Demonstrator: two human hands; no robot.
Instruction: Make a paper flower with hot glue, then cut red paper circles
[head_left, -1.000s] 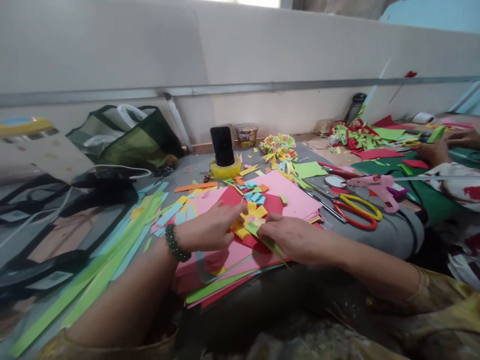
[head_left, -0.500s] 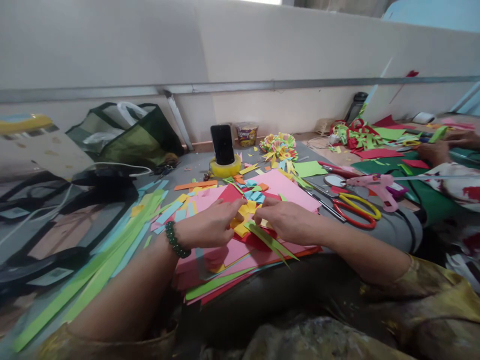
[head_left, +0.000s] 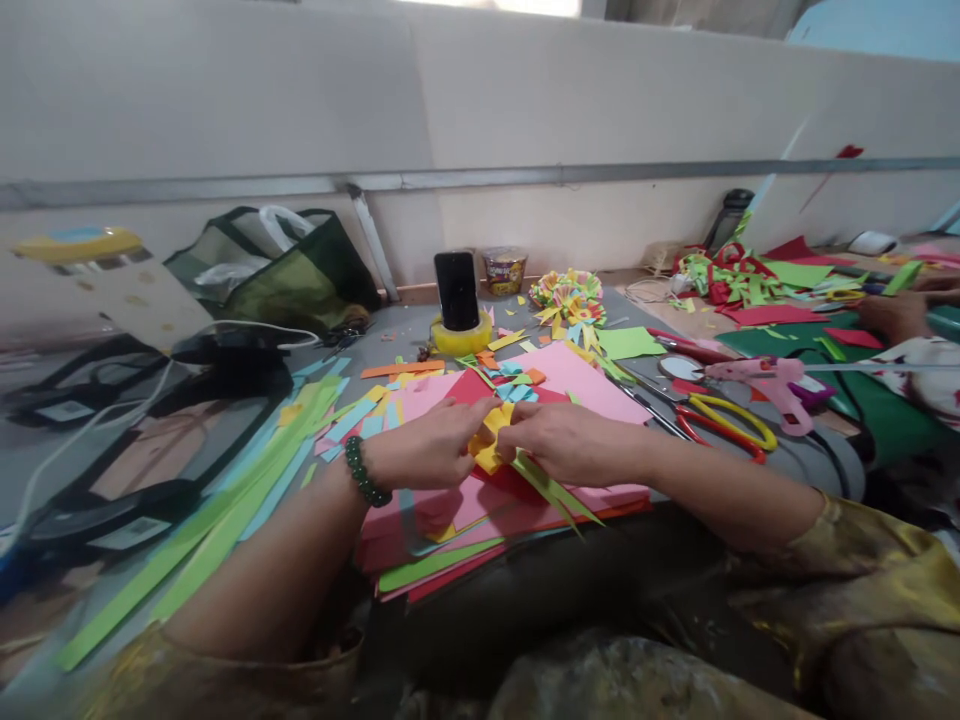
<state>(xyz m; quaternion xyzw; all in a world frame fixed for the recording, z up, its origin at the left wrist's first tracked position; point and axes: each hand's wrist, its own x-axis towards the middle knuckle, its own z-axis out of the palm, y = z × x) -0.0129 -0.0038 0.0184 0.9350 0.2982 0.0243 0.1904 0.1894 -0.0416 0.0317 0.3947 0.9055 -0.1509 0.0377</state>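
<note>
Both hands pinch the yellow paper bits (head_left: 487,440). The left hand (head_left: 420,452) and right hand (head_left: 566,442) have bent fingers, nearly touching. The right hand may hold a green strip (head_left: 555,490) too.

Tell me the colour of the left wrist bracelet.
The bracelet is dark green beads, seen best in head view.

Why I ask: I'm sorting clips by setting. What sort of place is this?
Likely a paper-craft worktable. Stacked coloured paper sheets lie under the left hand and right hand, which pinch a yellow paper piece; scissors and a pink glue gun lie beside them.
</note>
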